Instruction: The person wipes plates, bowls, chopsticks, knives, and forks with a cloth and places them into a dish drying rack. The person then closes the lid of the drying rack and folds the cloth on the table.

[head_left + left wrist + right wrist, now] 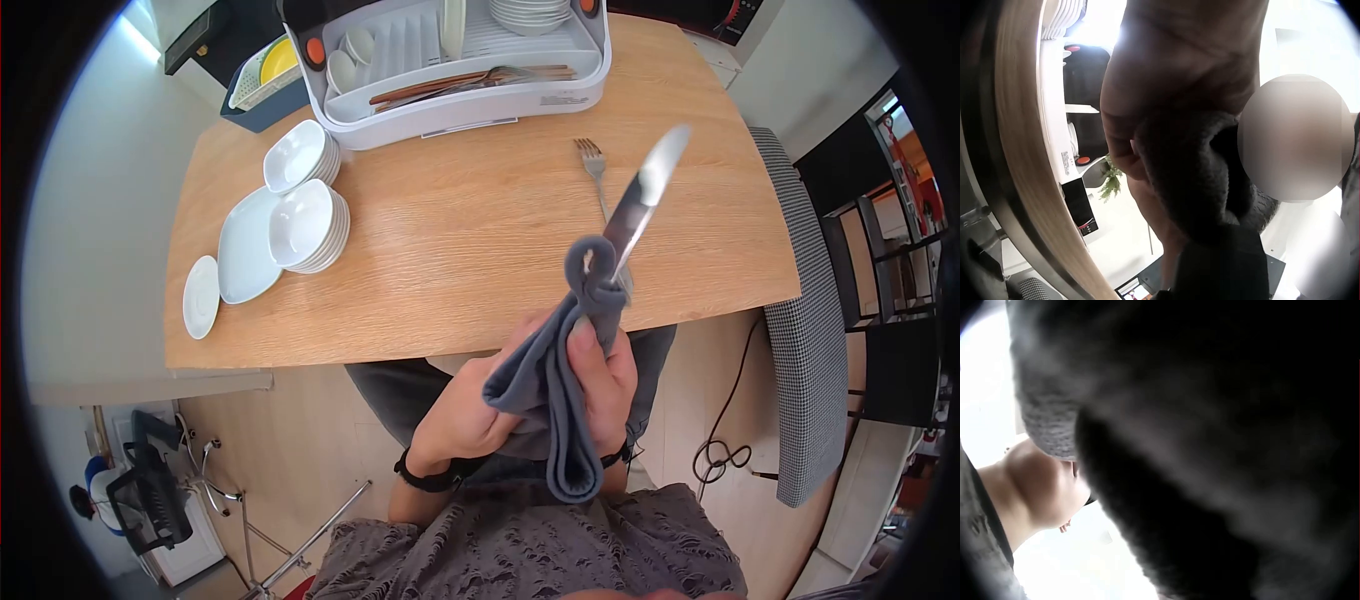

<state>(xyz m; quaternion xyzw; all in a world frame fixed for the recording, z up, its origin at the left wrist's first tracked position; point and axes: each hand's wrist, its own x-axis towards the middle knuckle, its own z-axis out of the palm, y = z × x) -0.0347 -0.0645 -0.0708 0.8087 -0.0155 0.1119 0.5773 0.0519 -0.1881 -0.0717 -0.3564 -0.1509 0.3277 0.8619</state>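
A table knife (645, 190) points up and right, its handle end wrapped in a folded grey cloth (565, 385). My right hand (605, 385) grips the cloth, thumb pressed on its front just below the blade. On the cloth's left side my left hand (465, 410) holds it, fingers partly hidden behind. A fork (592, 160) lies on the table beyond the knife, its lower part partly covered. In the left wrist view the left hand (1179, 69) curls round the dark cloth (1185, 169). Dark cloth (1179, 425) fills most of the right wrist view, hiding the right hand.
Stacked white bowls (305, 225), a pale square plate (248, 245) and a small oval-looking plate (201, 297) stand on the table's left. A white dish rack (470, 105) with chopsticks (470, 85) and dishes stands at the back. A grey padded bench (805, 350) is at the right.
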